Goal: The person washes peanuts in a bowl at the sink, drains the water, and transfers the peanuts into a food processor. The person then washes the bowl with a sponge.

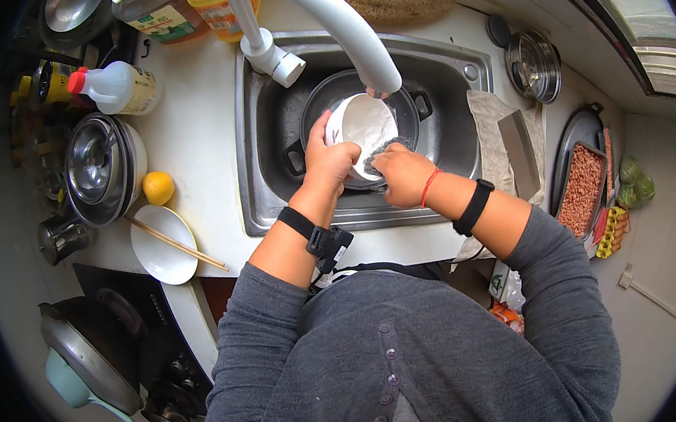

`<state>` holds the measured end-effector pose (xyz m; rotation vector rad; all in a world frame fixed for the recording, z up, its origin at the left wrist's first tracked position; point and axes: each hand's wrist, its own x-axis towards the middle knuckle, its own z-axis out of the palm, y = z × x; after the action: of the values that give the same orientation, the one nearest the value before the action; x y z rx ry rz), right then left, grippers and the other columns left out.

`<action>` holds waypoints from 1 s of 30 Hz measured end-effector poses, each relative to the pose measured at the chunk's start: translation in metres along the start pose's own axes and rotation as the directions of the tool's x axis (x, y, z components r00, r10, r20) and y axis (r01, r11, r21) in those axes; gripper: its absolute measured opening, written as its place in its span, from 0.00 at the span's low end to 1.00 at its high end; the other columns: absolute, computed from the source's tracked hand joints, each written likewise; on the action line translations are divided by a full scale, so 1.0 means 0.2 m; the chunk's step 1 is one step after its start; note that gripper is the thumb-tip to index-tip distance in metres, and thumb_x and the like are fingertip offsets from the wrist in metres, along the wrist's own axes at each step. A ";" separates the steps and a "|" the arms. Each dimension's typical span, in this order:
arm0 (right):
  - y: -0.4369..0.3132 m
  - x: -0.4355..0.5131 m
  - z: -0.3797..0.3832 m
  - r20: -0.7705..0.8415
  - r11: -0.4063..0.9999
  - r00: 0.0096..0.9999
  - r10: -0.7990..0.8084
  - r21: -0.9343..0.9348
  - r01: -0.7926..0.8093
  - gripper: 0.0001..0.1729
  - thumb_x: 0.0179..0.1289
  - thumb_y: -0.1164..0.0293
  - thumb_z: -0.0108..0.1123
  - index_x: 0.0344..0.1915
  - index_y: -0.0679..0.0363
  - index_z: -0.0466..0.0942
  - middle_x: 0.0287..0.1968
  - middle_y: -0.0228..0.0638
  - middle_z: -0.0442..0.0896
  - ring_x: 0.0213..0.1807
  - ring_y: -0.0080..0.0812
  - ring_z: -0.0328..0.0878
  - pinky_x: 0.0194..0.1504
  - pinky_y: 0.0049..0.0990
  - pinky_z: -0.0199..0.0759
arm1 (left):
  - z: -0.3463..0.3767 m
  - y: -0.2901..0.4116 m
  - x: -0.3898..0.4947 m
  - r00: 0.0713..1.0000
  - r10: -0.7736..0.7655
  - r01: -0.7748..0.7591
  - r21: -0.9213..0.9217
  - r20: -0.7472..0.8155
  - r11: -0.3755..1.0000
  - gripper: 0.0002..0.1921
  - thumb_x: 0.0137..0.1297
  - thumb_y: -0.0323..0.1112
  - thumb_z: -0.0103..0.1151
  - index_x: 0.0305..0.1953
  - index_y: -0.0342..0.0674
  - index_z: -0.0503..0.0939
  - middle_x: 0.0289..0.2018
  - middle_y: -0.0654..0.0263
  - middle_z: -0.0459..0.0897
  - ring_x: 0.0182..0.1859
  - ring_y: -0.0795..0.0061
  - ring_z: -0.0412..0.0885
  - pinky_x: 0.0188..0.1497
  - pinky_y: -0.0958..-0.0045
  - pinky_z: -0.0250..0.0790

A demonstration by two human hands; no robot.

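Note:
A white bowl [366, 121] is tilted on its side under the spout of the white faucet [352, 29]. My left hand [330, 157] grips its left wall, thumb across the near side. In my right hand [404, 172] is a grey steel-wool scrubber [395, 144], pressed at the bowl's lower right rim. Below the bowl a dark two-handled pot [319, 101] rests in the stainless-steel sink [442, 63]. My hands and the bowl cover much of the pot's inside.
Right of the sink, a cleaver [519, 156] lies on a beige cloth [486, 107]. To the left are a white plate [161, 256] with chopsticks [181, 244], a yellow round fruit [159, 188], stacked metal bowls [92, 160] and a red-capped bottle [116, 88]. A dried loofah [392, 1] lies behind the sink.

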<state>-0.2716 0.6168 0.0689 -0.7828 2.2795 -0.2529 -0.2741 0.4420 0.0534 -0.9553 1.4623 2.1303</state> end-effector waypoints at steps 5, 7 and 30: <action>0.13 0.05 -0.02 -0.100 0.876 0.994 -0.036 -0.481 -0.017 0.23 0.65 0.70 0.49 0.59 0.58 0.77 0.66 0.28 0.75 0.68 0.25 0.65 0.54 0.35 0.66 | 0.04 0.00 -0.02 0.999 -0.029 0.028 0.049 0.026 0.998 0.49 0.38 0.18 0.54 0.72 0.46 0.59 0.52 0.57 0.76 0.44 0.63 0.79 0.25 0.68 0.73; 0.15 0.08 0.00 -0.183 0.825 0.981 -0.060 -0.563 -0.054 0.25 0.65 0.70 0.50 0.61 0.59 0.76 0.69 0.29 0.72 0.71 0.26 0.62 0.55 0.36 0.64 | 0.04 0.01 -0.02 1.000 -0.007 0.006 0.052 0.019 0.999 0.50 0.38 0.19 0.56 0.72 0.43 0.58 0.52 0.56 0.77 0.41 0.67 0.80 0.25 0.70 0.72; 0.00 0.00 0.08 -0.137 0.984 0.990 0.036 -0.169 -0.059 0.25 0.55 0.74 0.58 0.56 0.60 0.77 0.62 0.36 0.77 0.63 0.36 0.70 0.51 0.41 0.70 | -0.03 -0.02 0.03 0.999 0.029 -0.028 0.040 -0.015 0.999 0.48 0.36 0.19 0.55 0.69 0.45 0.64 0.52 0.56 0.76 0.45 0.62 0.79 0.26 0.67 0.72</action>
<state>-0.2611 0.6170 0.0564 -0.8190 2.4679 -0.0882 -0.2740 0.4372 0.0441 -0.9438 1.5285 2.1099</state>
